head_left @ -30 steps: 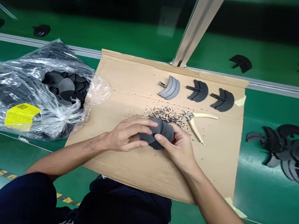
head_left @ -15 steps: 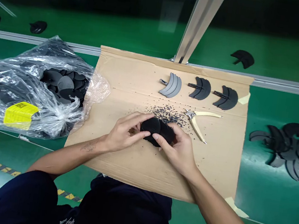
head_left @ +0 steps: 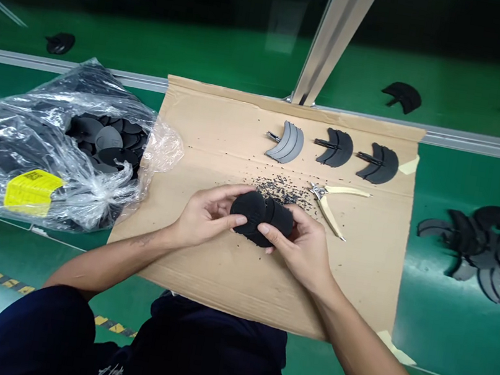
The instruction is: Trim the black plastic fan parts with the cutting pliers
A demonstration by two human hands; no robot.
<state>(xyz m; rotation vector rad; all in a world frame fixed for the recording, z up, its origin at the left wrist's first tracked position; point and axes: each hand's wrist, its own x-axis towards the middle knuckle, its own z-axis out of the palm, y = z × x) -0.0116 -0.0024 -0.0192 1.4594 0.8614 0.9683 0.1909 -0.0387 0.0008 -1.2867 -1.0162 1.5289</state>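
Observation:
Black plastic discs (head_left: 250, 213) are held between both hands above the cardboard, one round face overlapping darker curved pieces on its right; how many there are I cannot tell. My left hand (head_left: 208, 214) pinches the left edge, thumb on the front. My right hand (head_left: 304, 246) grips the right side, its thumb pressed near the middle. Just beyond the hands lie small black plastic scraps (head_left: 278, 187). Diagonal cutters (head_left: 327, 202) with cream handles rest spread apart to the right of them. Three crescent-shaped plastic parts with stems, one grey part (head_left: 288, 143) among them, lie in a row farther back.
A clear plastic bag (head_left: 50, 139) of black discs with a yellow label stands left of the cardboard sheet (head_left: 212, 125). A pile of curved black parts (head_left: 494, 249) lies on the green table at right. A metal post (head_left: 335, 43) rises behind.
The discs in my hands have turned so that the round face shows more fully and the piece on the right is more exposed. The hands have shifted slightly.

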